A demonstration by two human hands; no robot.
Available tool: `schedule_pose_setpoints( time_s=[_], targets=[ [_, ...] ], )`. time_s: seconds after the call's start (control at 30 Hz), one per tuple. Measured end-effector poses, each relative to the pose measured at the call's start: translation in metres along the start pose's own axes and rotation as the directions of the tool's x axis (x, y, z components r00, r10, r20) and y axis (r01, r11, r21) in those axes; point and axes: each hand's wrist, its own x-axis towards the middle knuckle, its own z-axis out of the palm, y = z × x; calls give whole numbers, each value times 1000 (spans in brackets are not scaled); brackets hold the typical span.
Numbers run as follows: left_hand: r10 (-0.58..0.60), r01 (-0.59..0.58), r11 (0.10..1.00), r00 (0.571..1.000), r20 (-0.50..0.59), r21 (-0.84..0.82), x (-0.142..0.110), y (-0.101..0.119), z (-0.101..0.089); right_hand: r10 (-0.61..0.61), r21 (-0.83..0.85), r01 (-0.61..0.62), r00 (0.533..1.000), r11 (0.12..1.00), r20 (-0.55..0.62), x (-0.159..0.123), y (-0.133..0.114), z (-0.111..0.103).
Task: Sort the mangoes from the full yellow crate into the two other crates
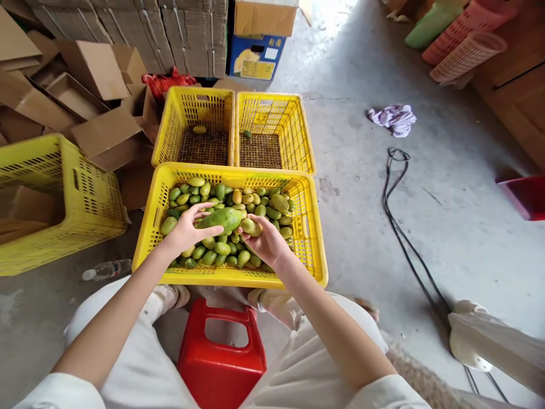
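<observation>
My left hand is curled around a large, long green fruit with a paler tip, thumb on the near side. In my right hand, a smaller yellowish-green oval fruit sits between thumb and fingers, close to that tip. Both hands are above a yellow plastic crate that holds many smooth oval fruits, mostly green, some yellowish. Their exact kind I cannot tell. Part of the pile is hidden beneath my hands.
Behind stand two yellow crates, the left with a yellowish fruit, the right with a green fruit. Cardboard boxes and another crate lie left. A red stool is between my legs. Black cable and another person's foot are right.
</observation>
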Motion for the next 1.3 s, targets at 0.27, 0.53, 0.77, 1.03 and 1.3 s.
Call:
schedule_pose_setpoints(
  time_s=[0.27,0.53,0.77,1.03,1.3],
  targets=[
    [65,-97,953,991,-119,-288,7,-5,-8,-39,23,38,999,999,20,-7,-7,7],
    [202,-264,742,965,-170,-616,14,0,-21,-64,51,59,991,997,118,-10,-10,9],
    [37,-179,538,981,-189,-824,2,22,-13,-43,46,37,989,998,138,-10,-10,11],
    [-193,60,561,979,-60,-826,-9,42,-4,-72,88,54,975,995,211,-14,-12,12],
    [-218,131,556,976,8,-821,-4,27,-6,-61,116,42,985,992,161,-10,-12,3]
  ],
)
